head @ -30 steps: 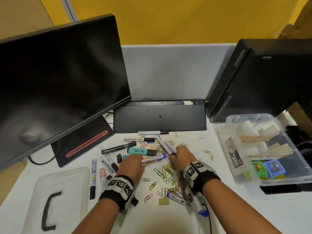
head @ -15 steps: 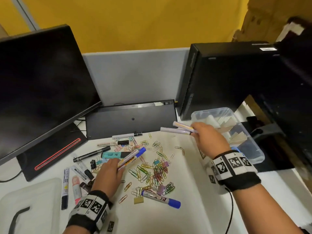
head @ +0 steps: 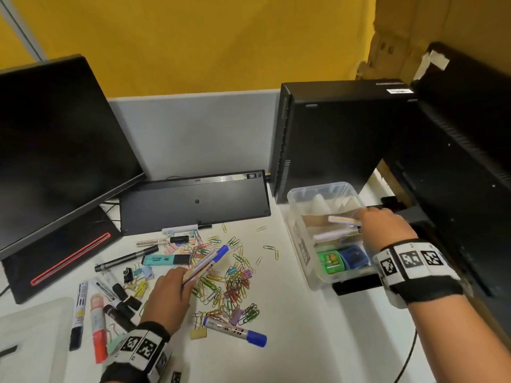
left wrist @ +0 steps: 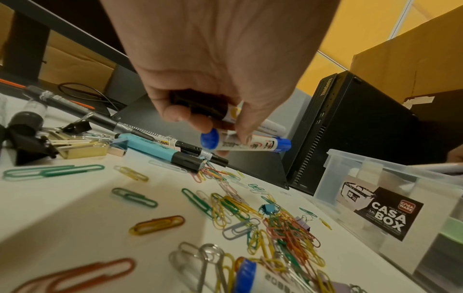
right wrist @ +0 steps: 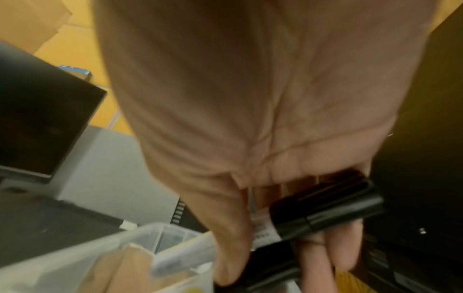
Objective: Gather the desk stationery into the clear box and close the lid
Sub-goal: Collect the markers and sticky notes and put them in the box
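My right hand [head: 383, 226] is over the clear plastic storage box [head: 300, 217] at the right of the white desk [head: 290, 341], fingers curled round two pale markers with black caps [head: 344, 220]. Their pale ends stick out to the left above the box's middle compartment. In the right wrist view the black caps [right wrist: 325, 208] lie across my fingers [right wrist: 345, 247], though that picture is blurred. Inside the box I see folded paper pieces [head: 320, 201] at the far end and a green sharpener [head: 330, 261] beside a blue one [head: 354, 257] at the near end.

My left hand [head: 168, 297] is low over the desk, thumb and fingers pinching two markers: a white marker with blue cap [left wrist: 248, 143] and another with a black cap [left wrist: 200, 106] behind it. They angle up and to the right above the heap of coloured paper clips [head: 232, 286].

On the desk lie a teal highlighter [head: 166, 259], a black pen [head: 125, 259], another blue-capped marker [head: 235, 331] near my wrist, binder clips [head: 128, 275] and several markers [head: 78, 313] to the left. The clear lid with black handle [head: 33, 327] lies at the near left corner, off the box.
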### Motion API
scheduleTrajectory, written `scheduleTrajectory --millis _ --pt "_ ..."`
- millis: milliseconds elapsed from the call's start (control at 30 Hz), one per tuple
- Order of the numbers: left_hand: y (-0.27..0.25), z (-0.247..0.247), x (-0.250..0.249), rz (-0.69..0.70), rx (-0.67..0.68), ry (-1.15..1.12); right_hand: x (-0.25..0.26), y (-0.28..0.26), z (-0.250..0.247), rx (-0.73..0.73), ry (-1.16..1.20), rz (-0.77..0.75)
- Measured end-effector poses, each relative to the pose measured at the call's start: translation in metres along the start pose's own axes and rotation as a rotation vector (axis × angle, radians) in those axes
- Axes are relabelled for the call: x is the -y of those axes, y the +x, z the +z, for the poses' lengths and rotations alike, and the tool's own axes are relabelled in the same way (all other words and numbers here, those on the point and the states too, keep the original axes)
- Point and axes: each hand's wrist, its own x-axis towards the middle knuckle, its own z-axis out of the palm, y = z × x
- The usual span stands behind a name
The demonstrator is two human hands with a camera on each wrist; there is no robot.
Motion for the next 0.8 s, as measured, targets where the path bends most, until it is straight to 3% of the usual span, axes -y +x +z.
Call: scheduleTrajectory --millis 200,367,433,533,667,800 --pt "-0.006 0.002 -0.006 0.004 -0.005 0.002 0.019 0.039 -0.003 0.217 -0.016 -0.151" --pt "-0.014 0.001 -0.007 0.009 -0.012 -0.004 0.016 0.049 0.003 0.286 0.064 -0.186" --pt "-0.018 -0.003 -0.011 0.007 -0.018 -0.036 0.01 0.048 0.009 0.225 0.205 -0.183" --pt "-0.024 -0.011 -0.015 0.016 -0.022 -0.104 0.005 0.034 0.017 0.014 0.474 -0.176" --pt "-0.028 -0.026 -0.032 0.057 0.028 -0.269 0.028 -0.002 0.014 -0.23 0.831 -0.292" --pt "-0.022 -0.036 -0.063 0.1 0.119 -0.465 0.066 -0.022 0.016 -0.228 1.023 -0.393"
